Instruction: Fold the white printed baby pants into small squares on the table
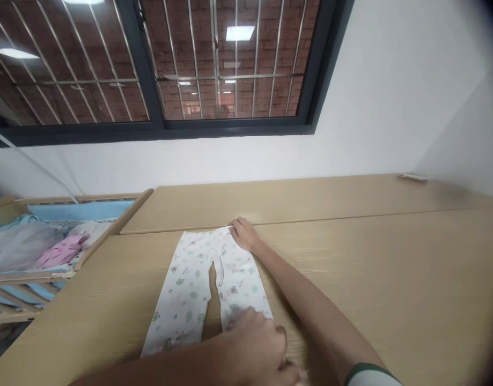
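A pair of white baby pants (190, 279) with a small green and brown print lies spread on a tan wooden surface, its waistband toward the wall. At the waistband's right corner, my right hand (244, 234) rests with fingers stretched flat on the cloth and board. My left arm reaches across the lower part of the pants. Over the right pant leg is my left hand (258, 343), slightly blurred, with its fingers curled in; whatever they hold is hidden beneath the hand. A narrow strip of cloth stands out at the crotch.
To the left stands a wooden crib (135, 212) with blue lining, pale bedding and a pink cloth (65, 251). A dark-framed window (238, 128) with metal bars is above the board. A small flat object (413, 178) lies at the far right edge by the white wall.
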`<state>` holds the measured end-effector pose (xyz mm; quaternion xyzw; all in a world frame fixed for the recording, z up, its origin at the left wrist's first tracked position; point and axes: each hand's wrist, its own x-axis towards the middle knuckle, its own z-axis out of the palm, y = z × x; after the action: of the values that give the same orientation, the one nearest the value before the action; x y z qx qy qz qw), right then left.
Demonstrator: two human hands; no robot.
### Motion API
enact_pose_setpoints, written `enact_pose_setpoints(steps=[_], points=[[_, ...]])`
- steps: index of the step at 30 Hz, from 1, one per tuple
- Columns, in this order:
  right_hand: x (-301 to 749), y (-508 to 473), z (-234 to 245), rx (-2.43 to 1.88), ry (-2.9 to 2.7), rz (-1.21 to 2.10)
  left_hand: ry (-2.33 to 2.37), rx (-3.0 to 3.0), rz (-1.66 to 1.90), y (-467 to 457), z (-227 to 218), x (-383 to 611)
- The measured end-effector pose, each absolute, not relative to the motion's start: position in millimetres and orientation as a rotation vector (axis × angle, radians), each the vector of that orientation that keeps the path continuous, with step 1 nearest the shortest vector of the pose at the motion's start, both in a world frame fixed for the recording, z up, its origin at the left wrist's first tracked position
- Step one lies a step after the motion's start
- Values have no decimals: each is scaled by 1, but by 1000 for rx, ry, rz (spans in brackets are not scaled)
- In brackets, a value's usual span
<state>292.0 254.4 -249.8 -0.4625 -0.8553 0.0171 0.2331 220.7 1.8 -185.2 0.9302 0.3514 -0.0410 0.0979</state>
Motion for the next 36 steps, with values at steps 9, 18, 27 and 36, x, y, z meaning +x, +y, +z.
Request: enact_pose_setpoints(steps=[9,18,27,36], points=[[292,256,-252,-1274,-2346,54,1008,2701,-248,13,-191,227],[292,257,-255,-1286,-2333,63,831,2584,-158,17,-192,209],[293,252,-253,-1300,-2310,93,962,2442,-30,11,-190,192],[298,250,-249,-1230,-2238,270,1116,2159,237,-7,-156,181]])
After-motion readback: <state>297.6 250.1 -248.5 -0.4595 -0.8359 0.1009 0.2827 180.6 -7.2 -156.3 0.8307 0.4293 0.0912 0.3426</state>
